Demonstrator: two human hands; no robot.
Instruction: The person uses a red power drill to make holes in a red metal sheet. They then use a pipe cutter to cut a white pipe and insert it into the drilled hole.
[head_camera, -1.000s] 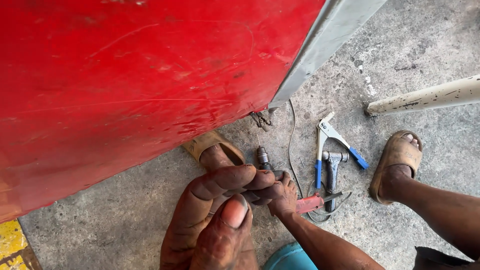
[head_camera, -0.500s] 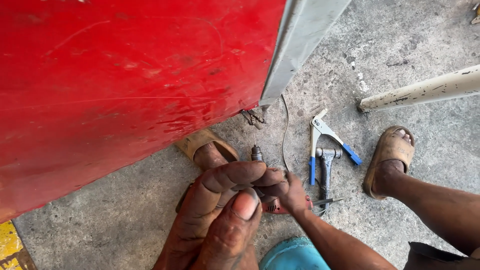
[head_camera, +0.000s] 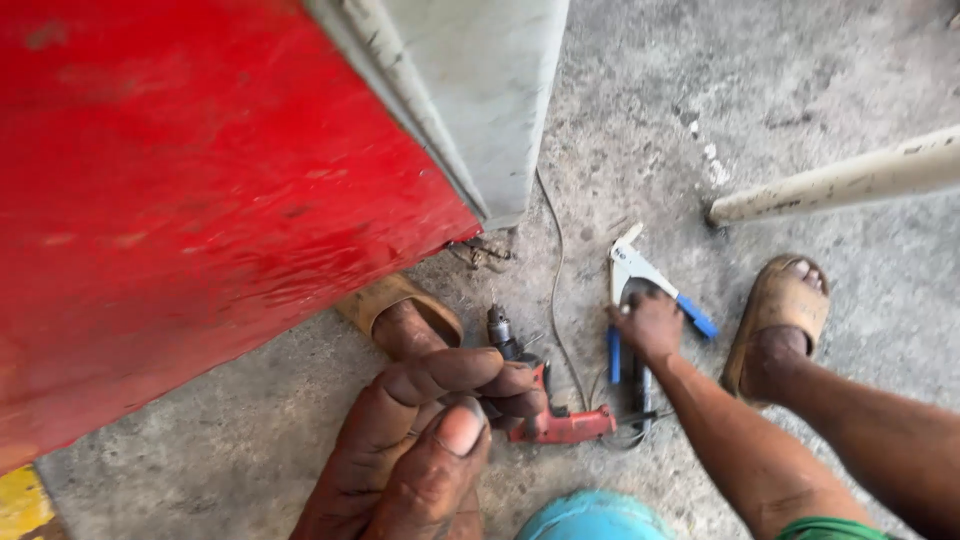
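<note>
Right hand (head_camera: 650, 325): arm extended forward and downward from the lower right, wrist straight, back of the hand facing the camera. The fingers curl down over the blue-handled tool (head_camera: 640, 290) lying on the floor; the palm covers the place where its two handles meet, and whether the fingers have closed around it cannot be told. The tool has a pale, flat metal head pointing away from the person and two handles sleeved in smooth blue plastic, one showing on either side of the hand.

Left hand (head_camera: 420, 450): held close to the camera at the lower centre, fingers bent and drawn together, thumb lying over them with its nail upward. The skin is creased and darkened with grime. It appears to pinch something small at the fingertips, but what cannot be told.

Just beyond the left fingertips lies a red power drill (head_camera: 545, 415), its dark metal chuck pointing toward the red panel (head_camera: 200, 180); its thin cord (head_camera: 556, 290) runs across the floor. The panel is glossy, scuffed sheet metal, edged by a grey painted post (head_camera: 480, 100). Two feet in tan, dusty rubber sandals rest on the rough concrete floor (head_camera: 800, 120), the left (head_camera: 400, 315) by the panel, the right (head_camera: 780, 315) beside the tool. A pale pipe (head_camera: 850, 180) lies at the upper right.
</note>
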